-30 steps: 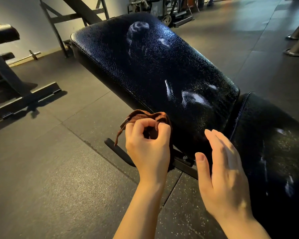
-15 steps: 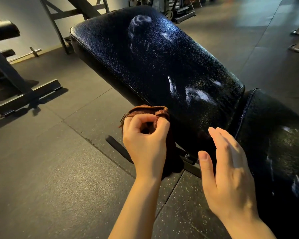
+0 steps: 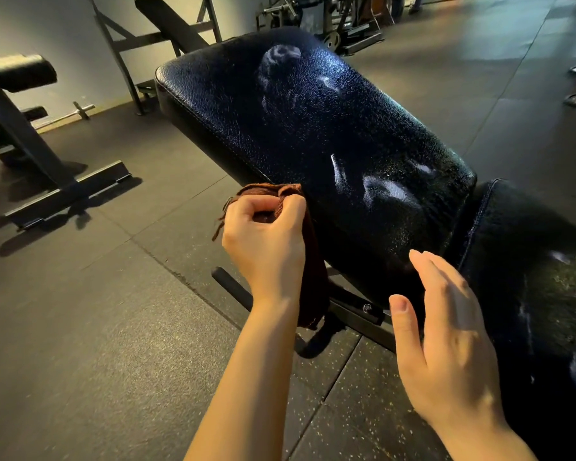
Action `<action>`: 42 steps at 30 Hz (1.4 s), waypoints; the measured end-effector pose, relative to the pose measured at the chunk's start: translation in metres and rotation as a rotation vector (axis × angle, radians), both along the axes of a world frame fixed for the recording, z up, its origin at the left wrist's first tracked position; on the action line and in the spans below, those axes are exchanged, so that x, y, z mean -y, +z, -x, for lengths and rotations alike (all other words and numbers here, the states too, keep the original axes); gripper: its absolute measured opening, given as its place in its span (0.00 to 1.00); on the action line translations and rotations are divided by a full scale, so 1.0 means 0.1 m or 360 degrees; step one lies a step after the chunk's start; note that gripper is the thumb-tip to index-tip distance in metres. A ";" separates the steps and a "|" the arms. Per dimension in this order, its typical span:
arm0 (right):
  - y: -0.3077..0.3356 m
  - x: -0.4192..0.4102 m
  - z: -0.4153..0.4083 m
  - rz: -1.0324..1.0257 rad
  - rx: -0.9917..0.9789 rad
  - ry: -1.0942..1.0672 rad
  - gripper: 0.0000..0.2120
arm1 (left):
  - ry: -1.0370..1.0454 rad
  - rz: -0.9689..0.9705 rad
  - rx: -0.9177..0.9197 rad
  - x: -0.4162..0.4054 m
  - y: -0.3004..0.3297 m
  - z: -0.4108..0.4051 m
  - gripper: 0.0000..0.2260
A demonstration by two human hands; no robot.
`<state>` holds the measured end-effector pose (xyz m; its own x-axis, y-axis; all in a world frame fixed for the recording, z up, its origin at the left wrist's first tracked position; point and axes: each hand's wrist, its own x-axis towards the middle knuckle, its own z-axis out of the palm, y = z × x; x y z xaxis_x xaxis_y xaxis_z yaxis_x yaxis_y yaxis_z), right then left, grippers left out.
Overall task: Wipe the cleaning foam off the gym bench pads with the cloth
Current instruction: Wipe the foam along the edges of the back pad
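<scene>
the back pad [image 3: 280,128] runs its long axis up and away from the hands, foam smears [image 3: 384,191] just right of the cloth [image 3: 266,191]. the left hand [image 3: 263,237], nearer them, grips the bunched cloth at the pad's near edge, perhaps touching. the right hand [image 3: 446,344] hovers, fingers straight. half a second ago both sat slightly lower.

Dark speckled rubber floor tiles [image 3: 80,344] all over. Off to the left there's another bench frame [image 3: 24,128] with a black roller pad [image 3: 20,71] and a flat steel foot [image 3: 70,194]. An angled black rack [image 3: 167,31] stands against the pale wall [image 3: 40,24], and more gym machines [image 3: 326,18] sit far back.
</scene>
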<state>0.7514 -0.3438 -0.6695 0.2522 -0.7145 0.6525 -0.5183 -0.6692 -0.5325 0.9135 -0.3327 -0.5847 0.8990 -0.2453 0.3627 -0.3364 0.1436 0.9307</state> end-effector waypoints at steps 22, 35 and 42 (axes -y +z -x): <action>0.00 -0.02 0.01 -0.0106 0.0041 0.0076 0.26 | 0.0194 0.0144 0.0062 0.13 0.52 -0.92 0.03; 0.37 0.07 -0.23 0.0235 -0.0380 0.0276 0.25 | -0.0454 -0.0154 0.0368 0.09 -0.07 -0.33 0.21; 0.32 0.31 -0.51 0.0500 -0.0628 0.0307 0.25 | -0.0223 -0.0086 0.0464 0.48 0.80 -1.35 0.26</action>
<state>0.8023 -0.3747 -0.6376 0.6286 -0.4167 0.6566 -0.4904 -0.8677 -0.0812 1.0483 -0.3802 -0.5047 0.7155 -0.3854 0.5827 -0.5701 0.1601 0.8058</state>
